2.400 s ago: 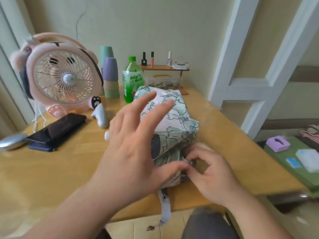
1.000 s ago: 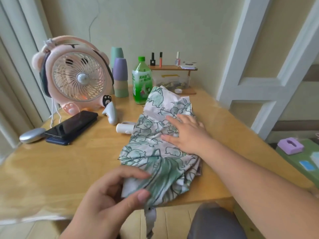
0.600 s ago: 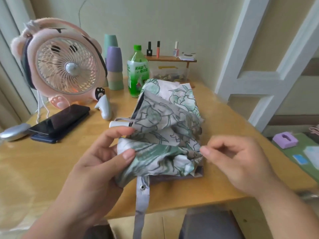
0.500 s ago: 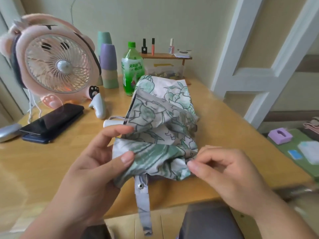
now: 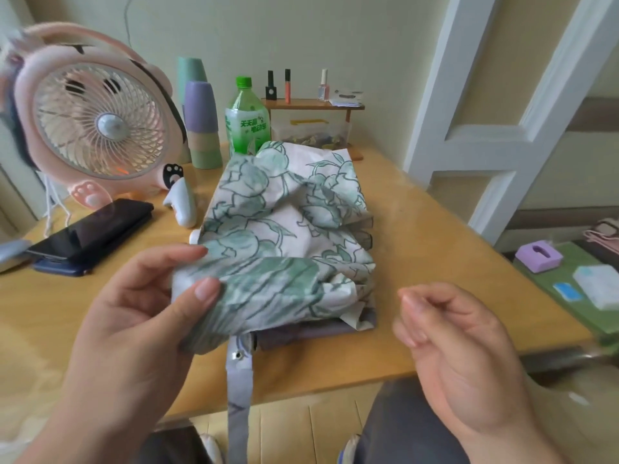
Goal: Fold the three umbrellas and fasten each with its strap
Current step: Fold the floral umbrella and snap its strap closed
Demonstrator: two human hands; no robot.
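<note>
The wooden desk (image 5: 418,229) fills the middle of the frame, its near edge running across the lower third. On it, at centre, lies the umbrella (image 5: 288,229), collapsed into a loose, crumpled bundle of white cloth printed with green flowers. A grey-purple layer shows under the bundle's near edge.

In the upper left stands a pink fan (image 5: 97,125) with paw-shaped feet.

The left hand (image 5: 134,329), in the lower left, pinches the near left fold of the umbrella cloth, thumb on top and fingers behind it. The right hand (image 5: 462,356), in the lower right, holds nothing. Its fingers are loosely curled and it hangs clear of the cloth, just to the right of the bundle.

A dark phone (image 5: 93,229) lies left of the umbrella, stacked on a second, dark blue device. Behind the umbrella are a stack of cups (image 5: 201,122) and a green bottle (image 5: 248,118), side by side.

The grey strap (image 5: 238,380) comes out from under the bundle's near edge and hangs over the desk edge, unfastened, with a metal snap near its top.

A small wooden shelf (image 5: 311,103) at the back carries nail polish bottles.
</note>
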